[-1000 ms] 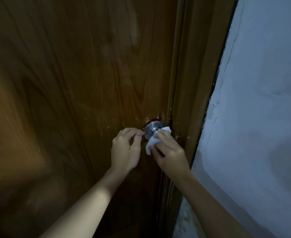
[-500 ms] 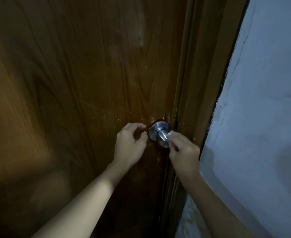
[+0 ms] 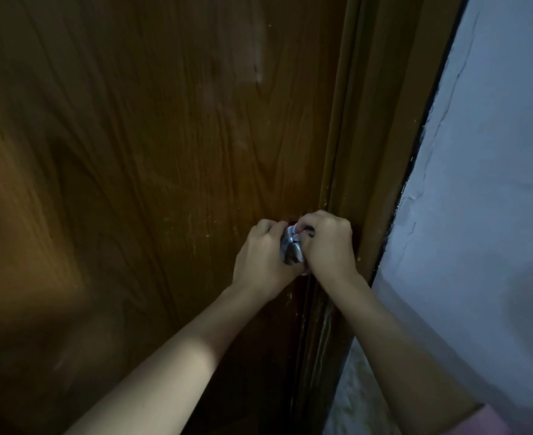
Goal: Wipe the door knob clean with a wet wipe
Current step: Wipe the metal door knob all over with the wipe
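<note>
A silver metal door knob [image 3: 292, 257] sits at the right edge of the brown wooden door [image 3: 152, 158]. It shows only in the narrow gap between my two hands. My left hand [image 3: 260, 257] curls around the knob's left side, fingers closed against it. My right hand [image 3: 329, 244] is clenched over the knob's right and top, pressing the pale crumpled wet wipe [image 3: 290, 235] onto the metal. Most of the wipe is hidden under my right fingers.
The brown door frame [image 3: 372, 127] runs just right of the knob, close to my right knuckles. Past it stands a pale painted wall [image 3: 485, 183] with cracked edges. The scene is dim.
Both hands have closed in on the knob. My left hand went from hovering beside it to cupping it, and my right hand moved up over the knob with the wipe.
</note>
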